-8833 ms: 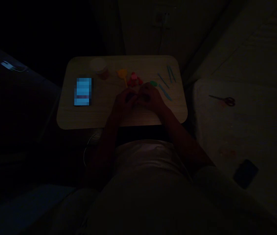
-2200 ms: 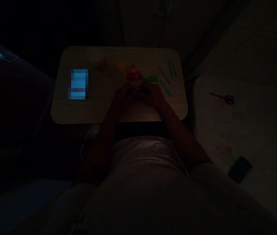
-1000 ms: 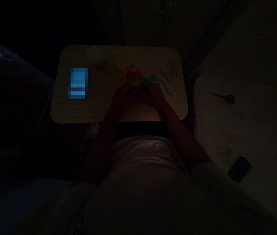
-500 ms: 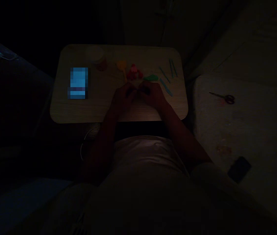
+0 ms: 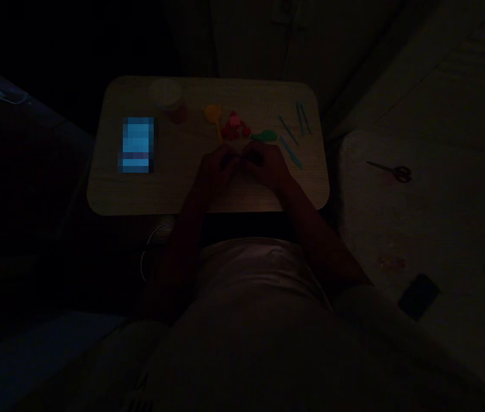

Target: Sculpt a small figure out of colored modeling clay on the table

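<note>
In the dim light my left hand (image 5: 217, 167) and my right hand (image 5: 265, 163) meet over the front middle of the small table. Their fingers are curled and pinched together at the tips. Whatever lies between the fingertips is too dark and small to make out. Just beyond the hands sits a red and pink lumpy piece (image 5: 235, 126). A yellow tool with a wide head (image 5: 213, 114) lies to its left, its handle pointing towards my left hand. Close to my right hand is a green shaped tool (image 5: 265, 135).
Several thin blue-green sticks, among them a flat blue tool (image 5: 291, 152), lie on the table's (image 5: 148, 197) right side. A clear tub (image 5: 166, 96) stands at the back left, near a glowing, blurred-out screen (image 5: 137, 146). Scissors (image 5: 400, 173) and a dark flat object (image 5: 419, 296) rest on the pale surface at right.
Both hands stay almost in the same place, fingertips still together. The objects on the table have not moved.
</note>
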Available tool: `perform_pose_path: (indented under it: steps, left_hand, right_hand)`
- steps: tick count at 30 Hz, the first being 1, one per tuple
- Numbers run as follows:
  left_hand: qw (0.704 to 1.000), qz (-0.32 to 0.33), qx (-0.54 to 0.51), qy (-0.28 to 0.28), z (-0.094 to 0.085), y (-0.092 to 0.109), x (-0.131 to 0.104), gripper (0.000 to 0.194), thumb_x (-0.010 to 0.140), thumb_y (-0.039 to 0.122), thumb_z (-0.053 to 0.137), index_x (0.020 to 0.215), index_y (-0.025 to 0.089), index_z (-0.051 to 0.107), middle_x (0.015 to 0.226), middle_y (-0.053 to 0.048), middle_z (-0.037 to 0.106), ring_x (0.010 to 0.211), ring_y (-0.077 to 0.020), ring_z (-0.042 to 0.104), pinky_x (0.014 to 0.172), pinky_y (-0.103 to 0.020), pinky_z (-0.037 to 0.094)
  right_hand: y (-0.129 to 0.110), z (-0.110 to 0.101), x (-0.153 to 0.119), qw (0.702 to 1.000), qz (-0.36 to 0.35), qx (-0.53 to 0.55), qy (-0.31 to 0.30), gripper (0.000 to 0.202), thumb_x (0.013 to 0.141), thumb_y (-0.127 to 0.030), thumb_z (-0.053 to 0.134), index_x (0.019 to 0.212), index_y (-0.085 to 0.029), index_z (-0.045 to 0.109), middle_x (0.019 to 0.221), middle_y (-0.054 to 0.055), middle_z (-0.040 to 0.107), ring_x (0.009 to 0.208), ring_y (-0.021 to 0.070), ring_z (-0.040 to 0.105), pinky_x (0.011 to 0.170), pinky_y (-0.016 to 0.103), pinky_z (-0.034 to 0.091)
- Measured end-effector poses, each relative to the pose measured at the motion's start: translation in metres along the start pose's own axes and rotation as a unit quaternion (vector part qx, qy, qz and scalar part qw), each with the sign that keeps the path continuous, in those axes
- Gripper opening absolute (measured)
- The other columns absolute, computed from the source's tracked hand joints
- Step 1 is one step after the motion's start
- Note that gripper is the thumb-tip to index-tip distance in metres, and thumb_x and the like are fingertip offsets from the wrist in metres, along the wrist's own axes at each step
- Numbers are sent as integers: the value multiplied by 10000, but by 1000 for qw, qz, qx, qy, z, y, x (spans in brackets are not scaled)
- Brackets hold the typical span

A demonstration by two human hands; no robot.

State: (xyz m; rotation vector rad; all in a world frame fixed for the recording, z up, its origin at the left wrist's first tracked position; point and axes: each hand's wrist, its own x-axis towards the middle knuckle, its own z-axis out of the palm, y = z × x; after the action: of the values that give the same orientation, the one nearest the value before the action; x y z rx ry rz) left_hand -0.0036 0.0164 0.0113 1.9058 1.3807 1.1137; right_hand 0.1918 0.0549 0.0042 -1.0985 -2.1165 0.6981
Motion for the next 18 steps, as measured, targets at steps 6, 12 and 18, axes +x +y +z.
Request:
perform_pose_path:
  steps: [6,12,18]
  left_hand:
    - [1000,1,-2,-8,-1,0,-1,142,968,342,624,988,220,693,946,-34,737,971,-229,695,874,-358,561]
    - [1000,2,-3,1,0,1,0,176,972,383,628,955,217,683,902,-32,734,918,-218,699,845,-349,566]
    - [1000,-1,-10,-3,0,2,-1,201,976,410,626,961,216,682,921,-38,741,939,-221,703,864,-355,568]
  right_hand:
    - [-1,-1,0,1000,2,-2,-6,229,943,-437,643,1008,-222,688,904,73,713,916,265,667,868,425,539]
    - [-1,-1,0,1000,-2,0,-2,208,940,-411,655,1013,-220,690,898,66,714,943,273,671,893,436,542]
    - [0,0,-1,1000,1,-4,-8,195,937,-405,655,1013,-228,682,891,55,701,927,260,662,876,419,534]
